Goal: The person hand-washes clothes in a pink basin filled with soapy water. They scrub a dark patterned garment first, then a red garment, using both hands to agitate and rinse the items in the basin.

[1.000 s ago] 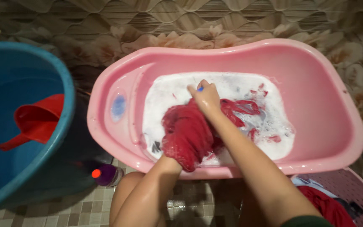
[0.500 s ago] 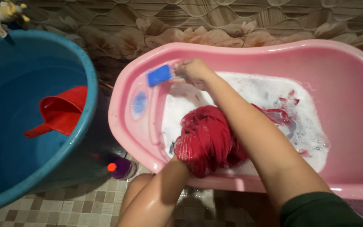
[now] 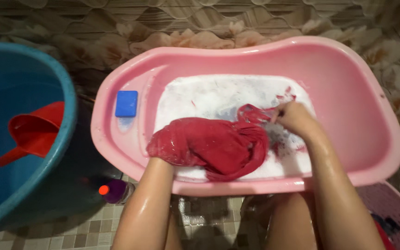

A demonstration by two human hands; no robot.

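A person crouches over a pink plastic tub (image 3: 348, 106) of white suds, working a wet red garment (image 3: 214, 146) that lies bunched across the tub's near half, partly draped against its front wall. The left hand (image 3: 160, 150) is buried under the garment's left end, close to the tub's near-left corner; the cloth covers it, so whether it is clenched cannot be told. The right hand (image 3: 292, 118), toward the tub's middle right, is closed with its fingers pinching a strip of the same red cloth in the foam. A blue bar of soap (image 3: 126, 103) sits on the moulded shelf at the tub's left end, apart from both hands. Left of the tub stands a large blue basin (image 3: 68, 115) of water with a red dipper (image 3: 33, 132) floating inside. A purple bottle with an orange cap (image 3: 112, 190) lies on the tiled floor (image 3: 70, 231) between the basin and the tub's near-left corner. A pink perforated basket (image 3: 394, 208) shows at the tub's near-right corner. Behind the tub runs a floral-patterned wall (image 3: 186, 28).
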